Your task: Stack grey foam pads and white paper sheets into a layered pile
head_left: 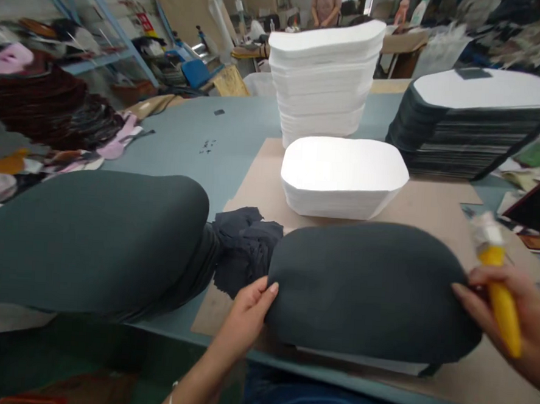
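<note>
A dark grey-green oval panel (374, 287), rounded at its corners, lies in front of me near the table's front edge. My left hand (249, 307) pinches its left edge between thumb and fingers. At the panel's right edge, my right hand (515, 308) grips it with thumb and fingertips while also holding a yellow-handled brush (503, 311), whose pale head points up and is blurred. Something white shows beneath the panel's front edge. Crumpled dark fabric scraps (249, 246) lie just left of the panel. Behind it stands a short stack of white oval sheets (345, 170).
To the left, a stack of dark panels (94, 240) overhangs the table's front edge. A tall white stack (325, 83) and a dark stack with a white top (476, 123) stand farther back. Brown cardboard (253, 182) covers part of the table (177, 135). Another person (326, 7) is at the back.
</note>
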`<action>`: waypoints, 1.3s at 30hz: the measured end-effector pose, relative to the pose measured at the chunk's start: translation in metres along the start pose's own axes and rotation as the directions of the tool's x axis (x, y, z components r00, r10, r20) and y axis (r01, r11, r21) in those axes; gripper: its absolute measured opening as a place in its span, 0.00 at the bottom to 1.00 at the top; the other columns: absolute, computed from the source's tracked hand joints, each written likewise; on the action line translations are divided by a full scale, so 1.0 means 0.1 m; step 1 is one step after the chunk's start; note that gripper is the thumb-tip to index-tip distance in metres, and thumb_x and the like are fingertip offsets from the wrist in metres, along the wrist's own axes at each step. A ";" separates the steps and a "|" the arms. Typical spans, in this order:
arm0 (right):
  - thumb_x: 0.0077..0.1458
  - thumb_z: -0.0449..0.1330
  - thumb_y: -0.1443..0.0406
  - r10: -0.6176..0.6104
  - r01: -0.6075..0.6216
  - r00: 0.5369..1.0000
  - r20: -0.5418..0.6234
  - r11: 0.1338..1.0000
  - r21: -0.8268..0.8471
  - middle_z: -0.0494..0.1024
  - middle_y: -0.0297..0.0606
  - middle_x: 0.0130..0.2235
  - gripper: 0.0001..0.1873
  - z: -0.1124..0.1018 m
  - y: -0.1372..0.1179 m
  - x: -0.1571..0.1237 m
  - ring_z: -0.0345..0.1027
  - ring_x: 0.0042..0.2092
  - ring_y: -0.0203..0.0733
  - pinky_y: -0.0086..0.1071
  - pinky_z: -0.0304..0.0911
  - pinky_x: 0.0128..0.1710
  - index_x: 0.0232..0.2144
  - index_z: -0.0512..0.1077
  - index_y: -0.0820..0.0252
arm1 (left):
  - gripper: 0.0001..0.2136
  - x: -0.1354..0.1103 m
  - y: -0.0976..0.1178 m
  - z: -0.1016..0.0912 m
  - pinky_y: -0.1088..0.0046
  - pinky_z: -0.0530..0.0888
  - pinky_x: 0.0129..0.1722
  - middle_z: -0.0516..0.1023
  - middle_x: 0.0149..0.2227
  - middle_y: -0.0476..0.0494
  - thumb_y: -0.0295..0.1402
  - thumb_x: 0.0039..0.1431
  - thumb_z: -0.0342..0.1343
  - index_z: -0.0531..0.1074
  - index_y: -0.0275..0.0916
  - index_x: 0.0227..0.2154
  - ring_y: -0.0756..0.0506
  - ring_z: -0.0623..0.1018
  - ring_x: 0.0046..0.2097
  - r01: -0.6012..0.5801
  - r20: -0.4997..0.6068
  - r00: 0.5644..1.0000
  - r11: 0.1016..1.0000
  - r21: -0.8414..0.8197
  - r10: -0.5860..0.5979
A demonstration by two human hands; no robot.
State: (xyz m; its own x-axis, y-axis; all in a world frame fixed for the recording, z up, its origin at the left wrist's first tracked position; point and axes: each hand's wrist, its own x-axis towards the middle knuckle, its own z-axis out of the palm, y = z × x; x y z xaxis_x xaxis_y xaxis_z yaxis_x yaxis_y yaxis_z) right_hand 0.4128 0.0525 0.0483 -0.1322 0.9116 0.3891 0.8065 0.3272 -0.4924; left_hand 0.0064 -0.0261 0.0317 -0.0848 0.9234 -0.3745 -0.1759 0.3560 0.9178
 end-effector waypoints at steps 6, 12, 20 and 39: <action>0.68 0.55 0.55 -0.034 0.032 0.981 0.189 0.999 0.015 0.76 0.34 0.32 0.09 0.55 0.27 -0.75 0.75 0.27 0.38 0.28 0.68 0.27 0.44 0.64 0.51 | 0.22 -0.04 -0.47 -0.12 0.77 0.63 0.21 0.66 0.21 0.53 0.55 0.60 0.58 0.64 0.41 0.25 0.50 0.67 0.23 0.039 -0.126 0.992 0.888 0.458 0.021; 0.68 0.54 0.50 0.060 -0.046 0.991 0.123 0.993 -0.111 0.78 0.38 0.37 0.15 0.55 0.35 -0.69 0.76 0.29 0.41 0.29 0.68 0.26 0.44 0.66 0.54 | 0.20 0.05 -0.44 -0.12 0.76 0.63 0.26 0.62 0.22 0.53 0.52 0.62 0.52 0.64 0.42 0.24 0.49 0.66 0.25 -0.018 -0.128 0.983 0.765 0.643 0.131; 0.68 0.54 0.50 0.066 -0.052 0.990 0.127 0.992 -0.111 0.78 0.37 0.35 0.15 0.59 0.30 -0.69 0.76 0.29 0.40 0.28 0.67 0.25 0.44 0.66 0.54 | 0.20 0.14 -0.44 -0.16 0.75 0.60 0.27 0.61 0.21 0.54 0.52 0.61 0.52 0.63 0.42 0.23 0.49 0.64 0.26 0.012 -0.154 0.979 0.722 0.692 0.132; 0.63 0.54 0.40 0.318 -0.314 0.941 0.119 0.948 -0.046 0.79 0.47 0.57 0.24 0.51 0.01 -0.68 0.79 0.52 0.57 0.42 0.77 0.41 0.44 0.63 0.52 | 0.27 -0.08 -0.28 -0.03 0.58 0.73 0.62 0.73 0.63 0.32 0.49 0.68 0.51 0.66 0.39 0.62 0.39 0.74 0.64 -0.053 -0.235 0.955 0.881 0.470 0.183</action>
State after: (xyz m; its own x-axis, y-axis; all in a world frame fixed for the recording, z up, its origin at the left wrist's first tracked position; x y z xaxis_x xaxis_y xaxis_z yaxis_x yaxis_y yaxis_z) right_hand 0.3936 0.0036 -0.0186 0.0636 0.9911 0.1172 0.8329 0.0120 -0.5533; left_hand 0.0094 -0.0439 0.0081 -0.3438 0.9128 -0.2206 0.3101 0.3321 0.8908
